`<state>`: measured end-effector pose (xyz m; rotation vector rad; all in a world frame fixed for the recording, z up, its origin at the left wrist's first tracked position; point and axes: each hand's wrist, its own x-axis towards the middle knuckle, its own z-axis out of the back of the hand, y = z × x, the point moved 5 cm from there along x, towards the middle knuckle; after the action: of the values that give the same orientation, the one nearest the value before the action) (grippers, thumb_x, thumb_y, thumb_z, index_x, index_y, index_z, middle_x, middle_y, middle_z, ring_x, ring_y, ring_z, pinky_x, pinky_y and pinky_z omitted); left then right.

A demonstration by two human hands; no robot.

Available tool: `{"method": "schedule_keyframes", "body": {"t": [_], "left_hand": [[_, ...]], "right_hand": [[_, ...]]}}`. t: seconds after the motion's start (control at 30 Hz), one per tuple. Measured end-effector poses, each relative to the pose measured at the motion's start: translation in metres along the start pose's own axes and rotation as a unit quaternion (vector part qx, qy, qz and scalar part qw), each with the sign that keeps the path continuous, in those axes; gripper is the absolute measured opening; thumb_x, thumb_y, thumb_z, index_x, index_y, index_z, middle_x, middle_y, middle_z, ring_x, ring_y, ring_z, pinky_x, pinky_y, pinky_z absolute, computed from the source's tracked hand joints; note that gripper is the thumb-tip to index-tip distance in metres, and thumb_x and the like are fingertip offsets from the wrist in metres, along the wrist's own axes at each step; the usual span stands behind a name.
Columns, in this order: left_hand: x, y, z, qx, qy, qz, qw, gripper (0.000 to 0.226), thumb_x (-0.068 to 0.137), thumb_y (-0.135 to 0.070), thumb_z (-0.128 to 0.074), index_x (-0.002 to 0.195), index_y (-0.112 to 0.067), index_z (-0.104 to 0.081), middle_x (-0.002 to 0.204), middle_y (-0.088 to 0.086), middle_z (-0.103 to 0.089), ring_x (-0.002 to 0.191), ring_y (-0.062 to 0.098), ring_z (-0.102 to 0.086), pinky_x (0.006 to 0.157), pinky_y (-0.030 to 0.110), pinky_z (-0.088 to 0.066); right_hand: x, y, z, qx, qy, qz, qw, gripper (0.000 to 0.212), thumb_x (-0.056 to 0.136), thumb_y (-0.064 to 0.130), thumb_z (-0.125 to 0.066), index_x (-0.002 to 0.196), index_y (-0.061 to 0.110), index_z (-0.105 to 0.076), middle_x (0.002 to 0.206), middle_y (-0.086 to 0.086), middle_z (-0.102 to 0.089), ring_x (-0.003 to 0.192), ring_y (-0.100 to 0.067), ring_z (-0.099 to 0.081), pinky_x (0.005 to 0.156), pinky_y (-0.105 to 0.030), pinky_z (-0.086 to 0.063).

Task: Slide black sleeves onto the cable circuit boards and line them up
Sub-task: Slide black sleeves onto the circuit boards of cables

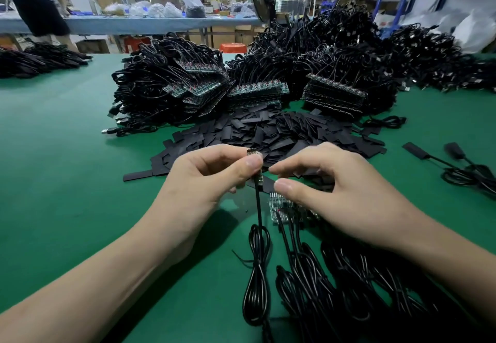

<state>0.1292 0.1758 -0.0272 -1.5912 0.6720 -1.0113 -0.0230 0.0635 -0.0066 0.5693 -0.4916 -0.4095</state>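
Green workbench (67,154) in a storeroom. Centre: the left hand (204,179) pinches a small circuit board (252,152) upright between thumb and forefinger, its cable (259,214) hanging toward 6 o'clock. At its 3 o'clock, the right hand (330,189) hovers, thumb and forefinger slightly apart, nothing visible between them. Loose black sleeves (281,130) are heaped at 12 o'clock, with the stacked boards (255,93) beyond.

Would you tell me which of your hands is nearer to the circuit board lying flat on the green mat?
Right. The right hand hovers just above the flat board, its thumb over the far edge; the left hand is up to its left, pinching a second board.
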Motion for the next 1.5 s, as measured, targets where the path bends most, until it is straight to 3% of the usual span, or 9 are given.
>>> {"method": "schedule_keyframes", "body": {"t": [0.1,0.27,0.4,0.6,0.93,1.0,1.13,1.27,1.5], "left_hand": [[-0.002,-0.003,-0.004,0.005,-0.008,-0.029,1.000,0.016,0.070,-0.034,-0.080,0.081,-0.023,-0.079,0.074,0.000,-0.074,0.065,0.006,-0.062,0.064,0.014,-0.049],[-0.004,-0.008,-0.007,0.091,-0.004,-0.081,0.992,0.013,0.089,-0.029,-0.068,0.087,-0.022,-0.078,0.076,-0.010,-0.073,0.069,-0.002,-0.066,0.070,0.010,-0.048],[0.001,-0.003,-0.005,0.459,0.017,-0.136,0.878,0.023,0.097,-0.015,-0.066,0.115,-0.024,-0.076,0.107,-0.012,-0.073,0.103,0.008,-0.062,0.089,0.022,-0.045],[0.002,-0.002,-0.009,0.564,0.052,-0.140,0.812,0.030,0.093,-0.025,-0.072,0.122,-0.034,-0.073,0.111,-0.016,-0.073,0.108,0.014,-0.061,0.091,0.037,-0.050],[0.001,-0.011,-0.014,0.637,0.051,-0.197,0.744,0.012,0.094,-0.035,-0.070,0.100,-0.031,-0.080,0.096,-0.010,-0.071,0.097,0.021,-0.063,0.081,0.037,-0.044],[0.000,-0.012,-0.012,0.621,0.027,-0.211,0.754,0.008,0.094,-0.029,-0.071,0.095,-0.027,-0.078,0.092,-0.009,-0.070,0.092,0.020,-0.064,0.078,0.036,-0.047],[0.001,-0.011,-0.004,0.441,-0.018,-0.156,0.884,0.009,0.096,-0.019,-0.068,0.091,-0.026,-0.073,0.084,-0.018,-0.069,0.082,0.001,-0.064,0.073,0.012,-0.046],[-0.005,-0.009,-0.011,0.303,0.021,-0.109,0.947,0.016,0.097,-0.014,-0.066,0.094,-0.027,-0.075,0.074,-0.015,-0.071,0.070,0.005,-0.069,0.071,0.018,-0.051],[-0.016,-0.021,-0.023,0.415,0.021,-0.228,0.880,0.027,0.082,-0.036,-0.083,0.106,-0.024,-0.078,0.088,-0.018,-0.068,0.080,-0.002,-0.061,0.076,0.013,-0.047]], "right_hand": [[-0.003,0.013,-0.007,0.020,-0.021,0.042,0.999,0.027,0.083,0.064,-0.060,0.095,0.044,-0.075,0.102,0.030,-0.068,0.112,0.003,-0.058,0.091,-0.019,-0.044],[-0.004,0.016,-0.007,0.140,-0.009,0.015,0.990,0.018,0.093,0.039,-0.070,0.081,0.028,-0.077,0.078,0.010,-0.074,0.072,-0.004,-0.066,0.066,-0.027,-0.047],[0.001,0.022,0.008,0.456,0.004,-0.027,0.890,0.021,0.089,0.030,-0.062,0.077,0.019,-0.075,0.076,-0.007,-0.075,0.071,-0.020,-0.073,0.059,-0.024,-0.058],[0.006,0.009,0.042,0.572,-0.058,-0.079,0.814,0.023,0.094,0.040,-0.054,0.081,0.023,-0.063,0.059,0.011,-0.048,0.047,-0.006,-0.052,0.045,-0.019,-0.046],[0.000,-0.004,0.019,0.297,0.108,-0.144,0.938,0.028,0.099,0.038,-0.057,0.083,0.017,-0.066,0.059,0.000,-0.040,0.037,-0.010,-0.034,0.036,-0.018,-0.028],[-0.001,-0.003,0.016,0.253,0.098,-0.127,0.954,0.029,0.098,0.039,-0.058,0.080,0.018,-0.066,0.058,0.000,-0.039,0.039,-0.012,-0.036,0.038,-0.018,-0.029],[-0.001,-0.005,0.008,0.179,0.069,-0.115,0.975,0.033,0.094,0.043,-0.062,0.084,0.013,-0.069,0.054,0.001,-0.039,0.042,-0.014,-0.034,0.039,-0.018,-0.027],[-0.004,-0.006,0.000,0.161,0.079,-0.104,0.978,0.036,0.091,0.049,-0.065,0.087,0.014,-0.071,0.052,0.002,-0.039,0.044,-0.013,-0.032,0.041,-0.019,-0.026],[-0.007,-0.008,-0.003,0.167,0.075,-0.091,0.979,0.032,0.092,0.043,-0.065,0.088,0.012,-0.072,0.051,0.001,-0.043,0.043,-0.010,-0.033,0.041,-0.020,-0.025]]}}
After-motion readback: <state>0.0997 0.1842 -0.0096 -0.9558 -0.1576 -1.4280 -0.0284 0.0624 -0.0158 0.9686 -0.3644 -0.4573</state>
